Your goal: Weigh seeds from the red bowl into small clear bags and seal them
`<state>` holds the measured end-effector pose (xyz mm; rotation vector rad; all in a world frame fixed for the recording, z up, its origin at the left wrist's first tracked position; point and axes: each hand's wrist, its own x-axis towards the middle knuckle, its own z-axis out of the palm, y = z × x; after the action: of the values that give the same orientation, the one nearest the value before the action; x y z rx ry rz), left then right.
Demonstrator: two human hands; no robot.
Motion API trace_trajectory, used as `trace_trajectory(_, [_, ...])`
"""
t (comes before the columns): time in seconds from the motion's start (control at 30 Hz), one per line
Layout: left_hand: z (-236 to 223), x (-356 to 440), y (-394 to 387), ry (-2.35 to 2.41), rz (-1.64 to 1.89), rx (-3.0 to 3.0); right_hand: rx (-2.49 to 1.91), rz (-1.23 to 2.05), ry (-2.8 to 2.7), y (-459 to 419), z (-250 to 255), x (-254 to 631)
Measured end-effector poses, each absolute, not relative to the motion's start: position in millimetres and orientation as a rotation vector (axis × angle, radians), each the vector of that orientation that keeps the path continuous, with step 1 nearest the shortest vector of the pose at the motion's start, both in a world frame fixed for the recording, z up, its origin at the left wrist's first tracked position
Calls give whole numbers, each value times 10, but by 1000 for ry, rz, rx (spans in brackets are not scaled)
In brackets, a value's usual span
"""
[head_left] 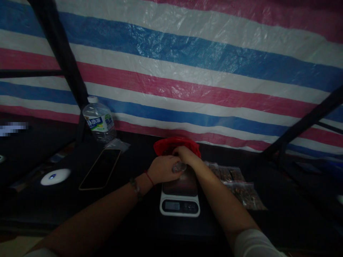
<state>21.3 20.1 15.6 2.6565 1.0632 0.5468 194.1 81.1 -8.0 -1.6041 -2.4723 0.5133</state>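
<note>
My left hand (163,169) is closed around a small clear plastic bag (179,166), held just above the plate of a white kitchen scale (180,210). Digits on the scale's small display are too dim to read surely. Behind the scale sits an open red plastic bag (171,143). My right hand (184,154) reaches over the scale to this red bag, its fingers bent down at the near edge. Its fingertips are hidden, so what they touch is unclear. Several small zip bags (248,194) with brownish bits inside lie right of the scale, partly behind my right forearm.
To the left are a phone (101,169), a white oval device (55,176), a crumpled clear bag (118,144) and a large clear bottle (99,121). A striped plastic sheet (187,82) hangs behind the black table (144,221). Dark metal bars (57,46) slant at both sides.
</note>
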Motion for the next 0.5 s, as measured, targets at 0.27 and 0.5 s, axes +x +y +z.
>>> trace_trajectory(0.27, [40,53,444,1388,682,2388,-1560,367,-2311,886,-39,2019])
trace_trajectory(0.5, [-25,65,547,1377,697,2450,-1417,496,-2050,866,54,1991])
